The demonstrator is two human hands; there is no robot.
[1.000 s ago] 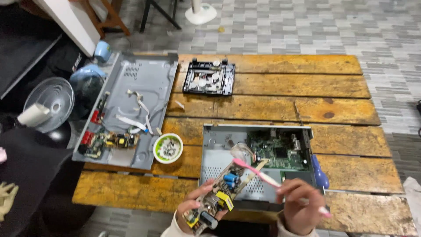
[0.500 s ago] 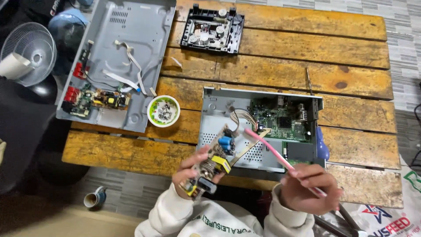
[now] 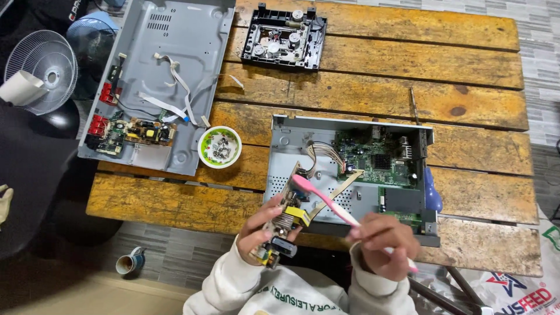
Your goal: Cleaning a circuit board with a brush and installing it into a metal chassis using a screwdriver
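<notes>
the right hand (image 3: 382,245) is curled tight round a pink toothbrush (image 3: 326,201), bristle end resting on the small circuit board (image 3: 281,219) that the left hand (image 3: 259,224) pinches by its edge, tilted, just above the table's near edge. brushing the board looks to be the step in hand. just behind sits the open grey chassis (image 3: 286,140) with its green main board (image 3: 376,157). next stroke wants light pressure around the yellow transformer.

Wooden plank table (image 3: 373,99), 2 open metal cases (image 3: 175,70), drive unit (image 3: 284,38), screw bowl (image 3: 219,147)
</notes>
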